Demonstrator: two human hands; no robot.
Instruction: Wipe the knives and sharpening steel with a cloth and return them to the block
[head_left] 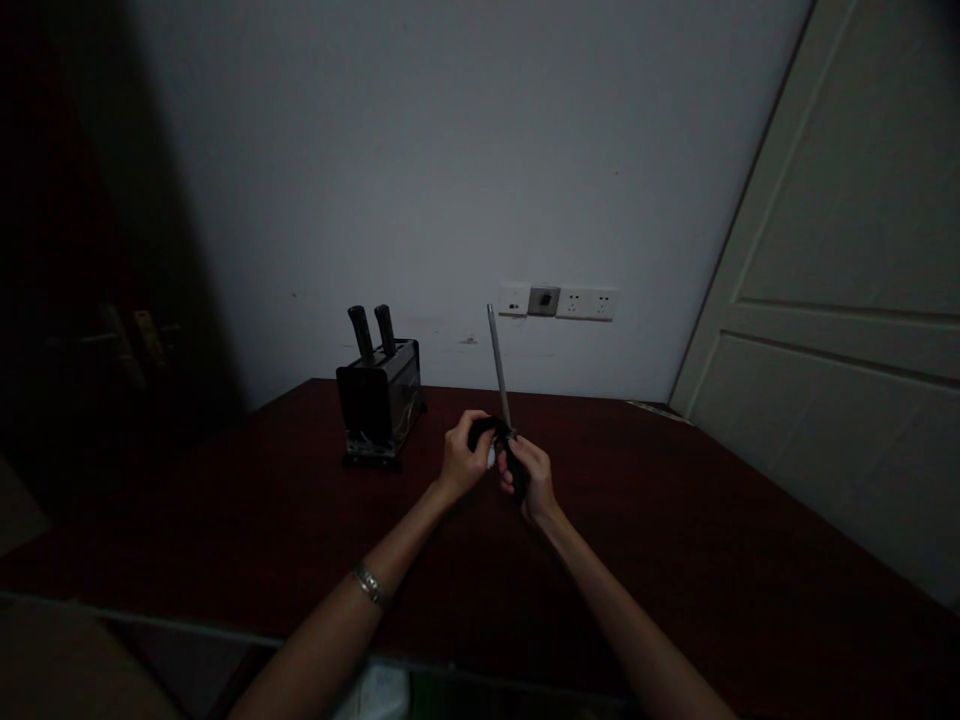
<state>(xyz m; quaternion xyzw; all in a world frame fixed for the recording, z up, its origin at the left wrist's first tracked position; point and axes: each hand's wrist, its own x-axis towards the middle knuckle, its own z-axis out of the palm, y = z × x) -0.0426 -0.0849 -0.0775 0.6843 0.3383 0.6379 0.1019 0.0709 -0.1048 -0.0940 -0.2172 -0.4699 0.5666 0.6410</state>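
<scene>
My right hand (534, 475) is wrapped round the black handle (518, 478) of a sharpening steel. Its grey metal rod (498, 360) points up and leans a little left. Beside it, my left hand (463, 456) is closed on a black curved piece (484, 428) that reaches to the base of the rod. What this piece is, and whether it is joined to the steel, I cannot tell. A small white patch (491, 456) shows between the hands. Both hands are held above the dark red table (465, 580).
Left of my hands stands a metal-and-black knife block (379, 400) with two black-handled knives (373, 332) in it. Behind the table is a wall with a row of sockets (559, 301). A pale panelled door (840, 360) stands at the right. The table's front edge (225, 632) is near me.
</scene>
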